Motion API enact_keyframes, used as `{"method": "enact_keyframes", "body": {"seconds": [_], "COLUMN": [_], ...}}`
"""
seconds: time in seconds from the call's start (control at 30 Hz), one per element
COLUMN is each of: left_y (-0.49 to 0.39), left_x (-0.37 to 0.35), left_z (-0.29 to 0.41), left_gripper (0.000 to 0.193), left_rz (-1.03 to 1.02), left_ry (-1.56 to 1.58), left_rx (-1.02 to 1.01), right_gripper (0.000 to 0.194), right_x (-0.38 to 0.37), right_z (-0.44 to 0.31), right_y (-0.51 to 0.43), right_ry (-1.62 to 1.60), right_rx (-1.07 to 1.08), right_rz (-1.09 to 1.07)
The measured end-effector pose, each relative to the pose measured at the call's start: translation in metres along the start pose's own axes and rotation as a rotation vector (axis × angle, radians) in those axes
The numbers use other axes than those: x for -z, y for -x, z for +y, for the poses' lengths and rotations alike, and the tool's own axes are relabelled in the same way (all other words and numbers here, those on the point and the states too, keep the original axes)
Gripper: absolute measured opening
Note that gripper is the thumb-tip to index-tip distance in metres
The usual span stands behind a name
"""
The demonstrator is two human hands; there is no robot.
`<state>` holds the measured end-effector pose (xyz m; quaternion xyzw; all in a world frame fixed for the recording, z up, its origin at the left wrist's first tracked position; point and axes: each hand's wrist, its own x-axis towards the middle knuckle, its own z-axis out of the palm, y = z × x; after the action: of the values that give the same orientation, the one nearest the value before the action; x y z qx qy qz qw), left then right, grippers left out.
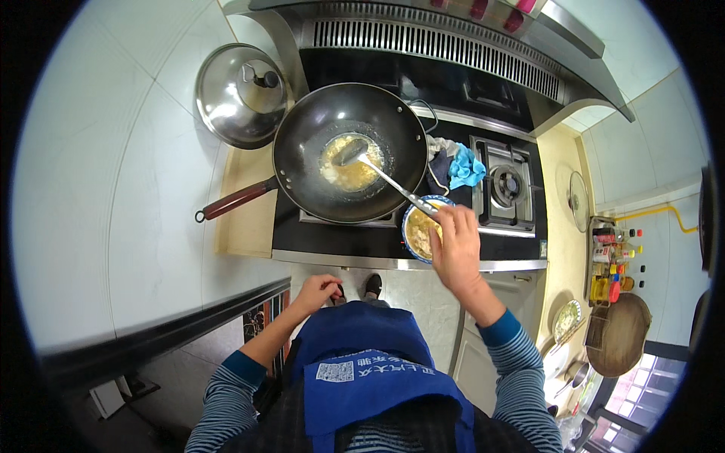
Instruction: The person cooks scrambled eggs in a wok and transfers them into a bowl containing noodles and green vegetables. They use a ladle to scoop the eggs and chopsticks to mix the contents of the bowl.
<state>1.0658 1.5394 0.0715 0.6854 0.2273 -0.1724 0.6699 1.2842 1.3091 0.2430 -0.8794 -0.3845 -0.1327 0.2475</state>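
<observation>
My right hand (457,249) grips the end of a metal ladle (391,180). The ladle's head dips into a yellowish broth with pale bits (354,180) at the bottom of a large black wok (306,130). Below my right hand, a blue-and-white bowl (405,231) holds similar broth with pale pieces; the hand and ladle handle hide part of it. My left hand (316,294) hangs in front of the stove's edge with loosely bent fingers, apparently holding nothing. The wok's brown handle (238,202) points left, away from both hands.
A steel domed lid (241,99) leans on the left wall. Blue and dark cloths (467,166) lie between the wok and a bare gas burner (506,186). Several bottles (609,249) and a round wooden board (619,334) stand along the right counter. A range hood (436,42) overhangs the stove's back.
</observation>
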Motion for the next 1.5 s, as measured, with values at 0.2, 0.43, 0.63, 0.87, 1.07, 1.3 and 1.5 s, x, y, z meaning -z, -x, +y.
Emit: {"method": "enact_keyframes", "body": {"seconds": [0.2,0.43,0.63,0.87,1.07,1.3,1.5], "left_y": [0.018,0.013,-0.020,-0.052,-0.068,-0.069,-0.071], "left_x": [0.030,0.092,0.179,0.236,0.246,0.248,0.250], "left_z": [0.090,0.156,0.168,0.170,0.180,0.178,0.173], "left_gripper": [0.026,0.032,0.049,0.080,0.059,0.034,0.034], "left_rz": [0.227,0.390,0.392,0.118,-0.103,-0.241,-0.264], "left_ry": [-0.337,-0.460,-0.744,-0.932,-0.914,-0.641,-0.589], "left_rx": [-0.267,-0.545,-0.521,-0.089,0.043,0.174,0.177], "right_gripper": [0.037,0.036,0.021,0.043,0.044,0.040,0.025], "right_x": [-0.013,-0.037,-0.006,-0.013,-0.063,-0.062,-0.049], "right_z": [0.014,0.012,0.006,-0.014,-0.022,-0.028,-0.034], "right_y": [-0.015,-0.020,-0.033,-0.050,-0.070,-0.089,-0.093], "right_ry": [0.492,0.542,0.410,0.474,0.500,0.480,0.228], "right_rx": [0.023,0.125,0.104,0.066,-0.007,-0.009,-0.069], "right_rz": [-0.501,-0.595,-0.579,-0.492,-0.364,-0.541,-0.690]}}
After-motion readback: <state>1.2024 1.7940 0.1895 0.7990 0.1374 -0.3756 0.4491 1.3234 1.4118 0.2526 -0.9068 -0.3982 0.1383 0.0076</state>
